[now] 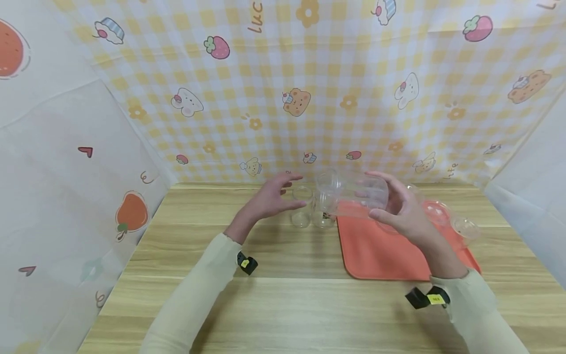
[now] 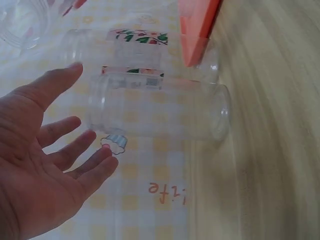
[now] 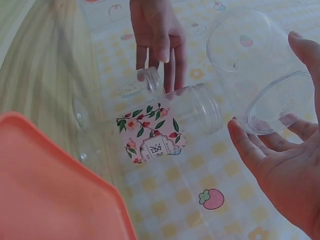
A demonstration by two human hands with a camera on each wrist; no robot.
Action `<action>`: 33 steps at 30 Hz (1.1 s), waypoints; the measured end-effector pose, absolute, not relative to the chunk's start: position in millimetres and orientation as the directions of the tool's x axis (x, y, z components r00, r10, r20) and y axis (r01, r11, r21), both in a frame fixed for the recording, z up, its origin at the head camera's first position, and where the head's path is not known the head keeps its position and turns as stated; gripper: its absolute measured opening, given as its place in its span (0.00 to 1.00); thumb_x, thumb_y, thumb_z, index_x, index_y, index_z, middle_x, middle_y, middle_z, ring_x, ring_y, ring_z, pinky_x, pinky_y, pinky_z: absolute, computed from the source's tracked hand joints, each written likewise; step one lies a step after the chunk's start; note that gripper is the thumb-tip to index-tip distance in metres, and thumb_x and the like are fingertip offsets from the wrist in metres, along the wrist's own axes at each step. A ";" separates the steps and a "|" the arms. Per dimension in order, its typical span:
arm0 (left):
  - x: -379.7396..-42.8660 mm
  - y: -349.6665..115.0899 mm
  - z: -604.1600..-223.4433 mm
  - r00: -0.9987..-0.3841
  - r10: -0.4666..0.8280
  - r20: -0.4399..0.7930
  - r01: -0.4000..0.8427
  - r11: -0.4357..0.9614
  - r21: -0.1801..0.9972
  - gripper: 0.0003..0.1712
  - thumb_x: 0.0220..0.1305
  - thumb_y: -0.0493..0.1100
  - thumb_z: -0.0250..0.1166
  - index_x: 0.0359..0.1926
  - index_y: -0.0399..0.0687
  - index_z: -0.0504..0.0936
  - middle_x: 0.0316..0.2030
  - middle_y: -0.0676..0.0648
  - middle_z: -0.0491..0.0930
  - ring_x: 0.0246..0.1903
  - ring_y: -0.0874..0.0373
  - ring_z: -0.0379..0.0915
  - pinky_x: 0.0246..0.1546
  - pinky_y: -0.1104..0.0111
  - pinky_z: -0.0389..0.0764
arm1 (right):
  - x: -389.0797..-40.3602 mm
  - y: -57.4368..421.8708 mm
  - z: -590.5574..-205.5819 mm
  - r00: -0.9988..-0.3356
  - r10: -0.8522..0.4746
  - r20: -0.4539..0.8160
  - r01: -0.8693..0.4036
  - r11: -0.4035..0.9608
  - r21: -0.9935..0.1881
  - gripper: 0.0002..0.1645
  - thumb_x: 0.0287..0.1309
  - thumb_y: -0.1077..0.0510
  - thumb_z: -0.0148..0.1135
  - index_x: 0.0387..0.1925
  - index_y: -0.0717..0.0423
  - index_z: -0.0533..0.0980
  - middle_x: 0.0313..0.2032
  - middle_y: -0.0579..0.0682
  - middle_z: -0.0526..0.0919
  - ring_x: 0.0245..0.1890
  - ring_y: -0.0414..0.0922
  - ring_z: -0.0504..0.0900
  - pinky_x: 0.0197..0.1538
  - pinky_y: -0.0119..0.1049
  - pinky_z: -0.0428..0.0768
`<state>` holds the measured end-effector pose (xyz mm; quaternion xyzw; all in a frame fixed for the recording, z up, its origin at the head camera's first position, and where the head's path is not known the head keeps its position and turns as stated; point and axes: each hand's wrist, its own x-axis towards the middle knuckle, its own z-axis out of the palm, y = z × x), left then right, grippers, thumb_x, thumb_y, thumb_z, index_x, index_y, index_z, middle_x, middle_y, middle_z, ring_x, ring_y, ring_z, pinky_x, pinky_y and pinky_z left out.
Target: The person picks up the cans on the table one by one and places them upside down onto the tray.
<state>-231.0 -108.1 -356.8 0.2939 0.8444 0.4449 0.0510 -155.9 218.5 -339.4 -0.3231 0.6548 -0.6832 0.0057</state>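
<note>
My right hand [image 1: 404,211] grips a large clear plastic jar [image 1: 362,191] by its base, thumb and fingers round it. The jar is tipped on its side above the table, its mouth end toward the left. My left hand [image 1: 271,196], fingers spread and holding nothing, is beside an upright clear jar [image 1: 301,216]. A gap shows between its fingertips and that jar [image 2: 160,107] in the left wrist view. Close to it stands another clear jar with a floral label [image 3: 150,132], partly hidden behind the held jar in the head view.
A red-orange tray [image 1: 371,260] lies on the wooden table [image 1: 283,314] under my right arm. Several clear round lids, among them one lid [image 1: 465,227], lie on and around its right side. A checked cloth [image 1: 274,73] hangs behind the table.
</note>
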 end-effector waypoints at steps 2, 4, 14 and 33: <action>-233.0 -105.4 -359.7 -0.821 0.542 0.179 0.461 0.446 0.767 0.40 0.63 0.46 0.75 0.72 0.40 0.69 0.69 0.42 0.68 0.65 0.38 0.66 0.64 0.54 0.72 | -155.4 218.8 -339.6 -0.795 -0.430 0.427 -0.411 -0.134 -0.902 0.44 0.59 0.81 0.59 0.74 0.64 0.58 0.67 0.63 0.67 0.60 0.56 0.78 0.56 0.45 0.81; -233.7 -102.9 -362.3 -0.821 0.543 0.178 0.469 0.462 0.753 0.39 0.64 0.45 0.74 0.72 0.40 0.69 0.69 0.43 0.68 0.65 0.39 0.67 0.63 0.55 0.73 | -154.7 219.4 -339.7 -0.798 -0.435 0.417 -0.403 -0.129 -0.906 0.44 0.59 0.81 0.59 0.75 0.64 0.57 0.67 0.63 0.67 0.61 0.57 0.78 0.55 0.46 0.82; -232.3 -96.4 -370.3 -0.796 0.586 0.151 0.500 0.494 0.712 0.33 0.70 0.45 0.68 0.72 0.43 0.70 0.64 0.43 0.74 0.57 0.47 0.73 0.59 0.60 0.74 | -155.4 222.1 -343.0 -0.796 -0.441 0.414 -0.400 -0.129 -0.907 0.44 0.59 0.81 0.58 0.75 0.64 0.57 0.67 0.64 0.67 0.61 0.57 0.78 0.54 0.45 0.82; -233.5 -94.1 -366.6 -0.799 0.591 0.113 0.475 0.505 0.720 0.32 0.69 0.45 0.69 0.70 0.39 0.71 0.63 0.41 0.75 0.57 0.47 0.73 0.57 0.56 0.77 | -153.9 232.1 -342.4 -0.801 -0.420 0.427 -0.424 -0.107 -0.899 0.46 0.57 0.83 0.57 0.75 0.64 0.57 0.66 0.62 0.70 0.61 0.54 0.77 0.57 0.44 0.81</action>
